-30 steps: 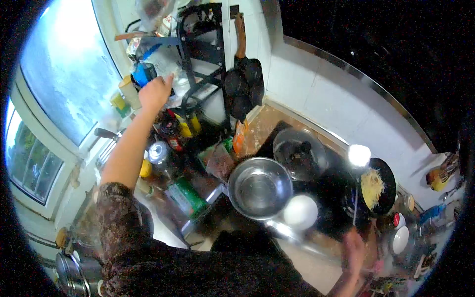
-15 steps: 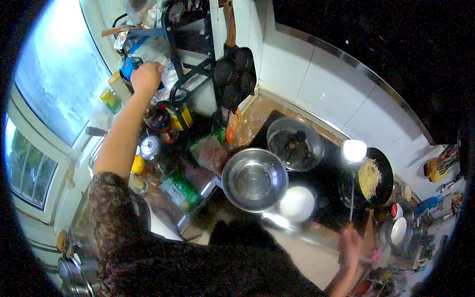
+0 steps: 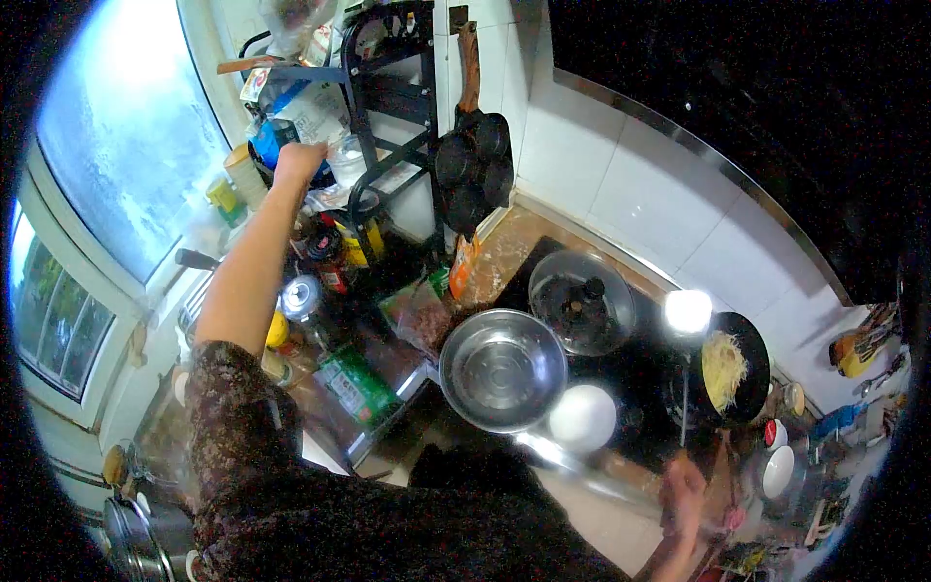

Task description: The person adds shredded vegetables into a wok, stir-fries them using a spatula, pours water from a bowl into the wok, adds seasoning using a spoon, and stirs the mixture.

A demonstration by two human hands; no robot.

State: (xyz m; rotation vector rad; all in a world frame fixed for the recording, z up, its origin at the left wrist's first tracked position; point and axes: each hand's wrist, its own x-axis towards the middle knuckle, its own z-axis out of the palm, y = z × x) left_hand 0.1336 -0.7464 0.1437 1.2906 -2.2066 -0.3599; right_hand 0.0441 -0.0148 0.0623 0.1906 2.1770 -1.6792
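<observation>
My left hand (image 3: 301, 165) is stretched out to the black rack (image 3: 393, 116), beside a blue item (image 3: 265, 145) and a clear container (image 3: 345, 160). Its fingers are curled together, and what they hold, if anything, is too small to make out. In my right hand (image 3: 683, 482), low on the right, is the handle of a long utensil (image 3: 685, 403) whose bright, pale head is raised near the wok. Pale shreds (image 3: 723, 371) lie in the black wok (image 3: 756, 354) on the stove.
A steel bowl (image 3: 502, 371), a white round object (image 3: 583, 418) and a glass lid (image 3: 581, 303) sit left of the wok. A green package (image 3: 356, 386) and bottles are nearer the window. A multi-cup pan (image 3: 473, 170) hangs on the wall. White bowls (image 3: 777, 471) stand far right.
My left hand has closed from a reaching, finger-extended pose and stays by the rack. My right hand still holds the utensil near the wok. The whole view has shifted slightly.
</observation>
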